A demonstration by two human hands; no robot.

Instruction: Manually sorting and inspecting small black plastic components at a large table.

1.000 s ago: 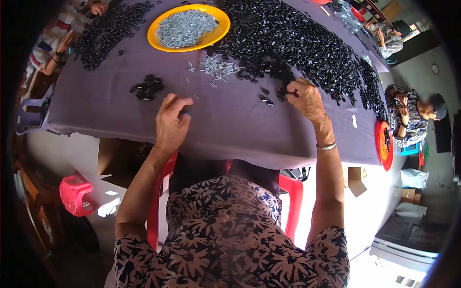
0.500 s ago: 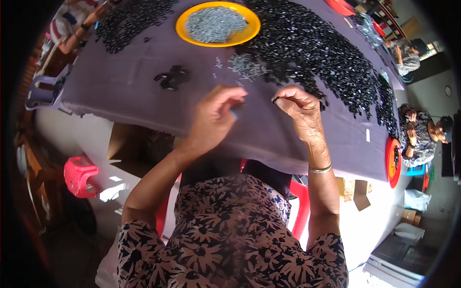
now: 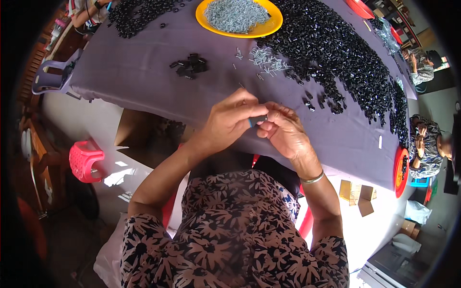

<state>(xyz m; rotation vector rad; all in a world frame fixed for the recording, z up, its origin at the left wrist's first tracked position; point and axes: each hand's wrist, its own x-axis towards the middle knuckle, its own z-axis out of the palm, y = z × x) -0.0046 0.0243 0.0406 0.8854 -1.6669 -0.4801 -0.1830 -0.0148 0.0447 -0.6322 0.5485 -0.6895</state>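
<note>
Both my hands meet over the near part of the table. My left hand (image 3: 230, 117) is closed, its thumb and fingertips pinched at a small black piece (image 3: 259, 119) with a blue edge. Against its other end press the closed fingers of my right hand (image 3: 287, 132), which wears a bangle. The fingers hide part of what lies between them. Beyond my hands are a small heap of loose metal pins (image 3: 269, 61) and, to the left, a small cluster of black parts (image 3: 190, 66).
A large spread of black parts (image 3: 331, 62) covers the table's far right. A yellow plate (image 3: 274, 30) of metal pins stands at the back. An orange-red plate (image 3: 401, 180) sits at the right edge. A pink stool (image 3: 86, 161) stands lower left. Other people sit around the table.
My hands were apart and have come together, the right one bringing a small black part toward the left. The view has shifted slightly.
</note>
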